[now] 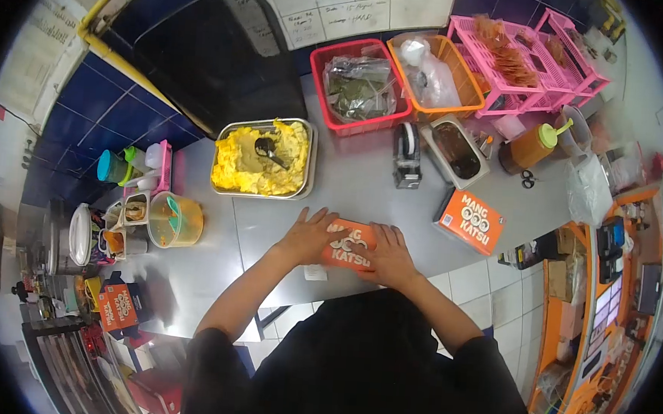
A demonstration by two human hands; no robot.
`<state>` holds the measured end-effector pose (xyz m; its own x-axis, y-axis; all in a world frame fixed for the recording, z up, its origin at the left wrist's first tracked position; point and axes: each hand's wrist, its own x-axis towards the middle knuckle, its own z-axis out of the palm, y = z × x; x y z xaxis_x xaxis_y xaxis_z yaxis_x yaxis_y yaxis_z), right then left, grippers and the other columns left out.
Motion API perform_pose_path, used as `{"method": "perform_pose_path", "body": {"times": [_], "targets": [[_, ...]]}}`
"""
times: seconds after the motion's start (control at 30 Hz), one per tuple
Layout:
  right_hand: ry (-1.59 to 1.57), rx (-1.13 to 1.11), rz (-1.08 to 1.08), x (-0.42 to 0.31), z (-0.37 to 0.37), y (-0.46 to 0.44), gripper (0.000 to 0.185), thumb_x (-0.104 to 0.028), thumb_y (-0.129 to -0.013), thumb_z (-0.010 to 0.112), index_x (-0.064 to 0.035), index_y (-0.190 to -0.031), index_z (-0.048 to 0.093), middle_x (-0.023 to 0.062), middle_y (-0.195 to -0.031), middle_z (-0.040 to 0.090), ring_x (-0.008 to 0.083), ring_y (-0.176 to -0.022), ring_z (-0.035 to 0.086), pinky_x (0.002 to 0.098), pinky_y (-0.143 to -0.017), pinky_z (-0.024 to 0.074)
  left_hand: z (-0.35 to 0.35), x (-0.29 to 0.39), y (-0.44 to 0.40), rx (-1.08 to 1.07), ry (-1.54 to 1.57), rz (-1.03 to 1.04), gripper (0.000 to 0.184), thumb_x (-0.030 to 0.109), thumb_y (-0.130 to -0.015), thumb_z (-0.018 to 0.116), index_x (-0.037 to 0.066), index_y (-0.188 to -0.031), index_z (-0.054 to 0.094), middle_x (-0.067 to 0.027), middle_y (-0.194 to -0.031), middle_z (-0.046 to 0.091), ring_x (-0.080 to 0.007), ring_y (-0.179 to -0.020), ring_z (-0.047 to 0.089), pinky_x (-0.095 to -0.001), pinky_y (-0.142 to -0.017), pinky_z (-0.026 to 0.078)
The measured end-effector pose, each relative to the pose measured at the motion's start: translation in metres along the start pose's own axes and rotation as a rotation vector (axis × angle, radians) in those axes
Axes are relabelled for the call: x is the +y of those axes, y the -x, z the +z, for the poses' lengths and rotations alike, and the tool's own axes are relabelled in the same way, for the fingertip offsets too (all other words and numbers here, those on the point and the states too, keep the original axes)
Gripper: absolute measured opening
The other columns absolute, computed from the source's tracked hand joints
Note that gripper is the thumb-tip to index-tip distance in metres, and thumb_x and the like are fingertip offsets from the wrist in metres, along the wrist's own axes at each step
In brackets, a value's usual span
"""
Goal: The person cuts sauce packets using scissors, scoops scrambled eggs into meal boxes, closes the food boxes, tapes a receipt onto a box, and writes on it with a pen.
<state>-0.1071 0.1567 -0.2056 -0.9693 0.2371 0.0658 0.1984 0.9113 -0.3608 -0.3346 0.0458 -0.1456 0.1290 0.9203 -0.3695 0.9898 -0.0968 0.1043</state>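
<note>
An orange takeaway box [347, 259] printed "MANG KATSU" lies on the steel table in front of me. My left hand [308, 237] grips its left side, and my right hand [391, 255] holds the right side. Fingers of both hands reach over the lid and hide part of the print. A small white paper slip [315, 273] lies by the box's lower left corner. Beyond my left hand stands a steel tray [310, 177] of yellow food with a dark scoop in it. A second orange box [470, 221] sits to the right.
A tape dispenser [408, 157], a steel container [457, 151] of dark sauce and a sauce bottle [529, 148] stand at the right. Red [359, 125] and orange [449, 110] baskets are at the back. A plastic tub [188, 221] and another box [118, 307] are left.
</note>
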Motion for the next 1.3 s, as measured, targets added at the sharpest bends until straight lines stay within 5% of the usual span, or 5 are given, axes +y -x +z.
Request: {"method": "perform_pose_path", "body": {"times": [0.27, 0.57, 0.77, 0.9, 1.3], "targets": [[-0.113, 0.198, 0.063, 0.047, 0.005, 0.024, 0.063, -0.042, -0.067, 0.08, -0.0261, -0.126, 0.066, 0.0248, -0.135, 0.044, 0.0433, -0.125, 0.044, 0.0588, -0.112, 0.033, -0.041, 0.072, -0.222, 0.324, 1.826, -0.99, 0.038, 0.036, -0.102, 0.057, 0.006, -0.125, 0.062, -0.0105, -0.107, 0.067, -0.0292, -0.1, 0.065, -0.0467, -0.084, 0.061], [-0.221, 0.223, 0.059, 0.059, 0.01, 0.032, 0.066, -0.039, -0.066, 0.081, -0.0209, -0.127, 0.067, 0.0305, -0.137, 0.044, 0.0475, -0.131, 0.041, 0.0587, -0.116, 0.0298, 0.012, 0.072, -0.227, 0.706, 2.29, -0.513, 0.011, 0.01, -0.095, 0.065, 0.001, -0.1, 0.068, -0.0089, -0.102, 0.068, -0.024, -0.092, 0.067, -0.0399, -0.081, 0.059], [-0.189, 0.272, 0.068, 0.06, 0.014, 0.031, 0.049, -0.039, -0.067, 0.08, -0.0106, -0.108, 0.075, 0.0302, -0.137, 0.044, 0.0473, -0.131, 0.042, 0.0576, -0.117, 0.0301, 0.034, 0.088, -0.23, 0.596, 0.674, -0.686, 0.018, 0.017, -0.087, 0.066, 0.001, -0.081, 0.071, -0.0206, -0.095, 0.07, -0.0375, -0.086, 0.068, -0.0436, -0.076, 0.055], [-0.214, 0.214, 0.027, 0.06, 0.014, 0.029, 0.057, -0.039, -0.066, 0.081, -0.0166, -0.118, 0.072, 0.0298, -0.141, 0.042, 0.0475, -0.132, 0.041, 0.0576, -0.118, 0.029, 0.016, 0.094, -0.205, 0.743, 0.47, -0.813, 0.022, 0.022, -0.086, 0.067, 0.0, -0.088, 0.07, -0.0177, -0.084, 0.069, -0.0345, -0.076, 0.068, -0.0405, -0.072, 0.053], [-0.226, 0.254, 0.012, 0.054, 0.003, 0.022, 0.068, -0.032, -0.065, 0.082, -0.0235, -0.13, 0.066, 0.0287, -0.135, 0.046, 0.0459, -0.126, 0.047, 0.0577, -0.111, 0.0366, 0.11, 0.148, -0.032, 0.592, 1.537, -1.005, 0.041, 0.038, -0.096, 0.07, 0.003, -0.075, 0.066, 0.0012, -0.066, 0.059, -0.006, -0.059, 0.049, -0.0243, -0.053, 0.04]]}}
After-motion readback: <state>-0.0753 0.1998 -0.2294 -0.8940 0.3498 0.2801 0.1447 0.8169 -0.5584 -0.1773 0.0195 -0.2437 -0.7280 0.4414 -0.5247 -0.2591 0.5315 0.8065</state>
